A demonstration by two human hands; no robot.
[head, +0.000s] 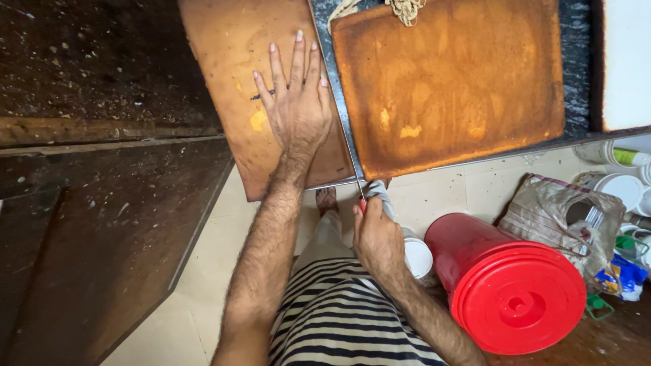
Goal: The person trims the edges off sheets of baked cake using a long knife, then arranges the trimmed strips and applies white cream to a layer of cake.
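Pressing left hand [296, 108] flat, fingers spread, on left sponge sheet [224, 61] | right hand [377, 237] fisted around long knife [352, 159] | second sponge sheet [451, 81] right

Lower right: crumpled brown bag [542, 210] by a blue-and-yellow packet [620, 279] (both beside the red bucket [508, 285])

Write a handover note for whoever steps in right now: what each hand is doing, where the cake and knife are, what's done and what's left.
Left hand: flat, fingers spread, pressing the left sponge sheet.
Right hand: gripping the red-handled knife, cloth around the handle; blade lies along that sheet's right edge.
Second sponge sheet: lies to the right on the dark counter, untouched.
Done: knife set at the edge. Left: seemingly the cut itself; progress can't be told.
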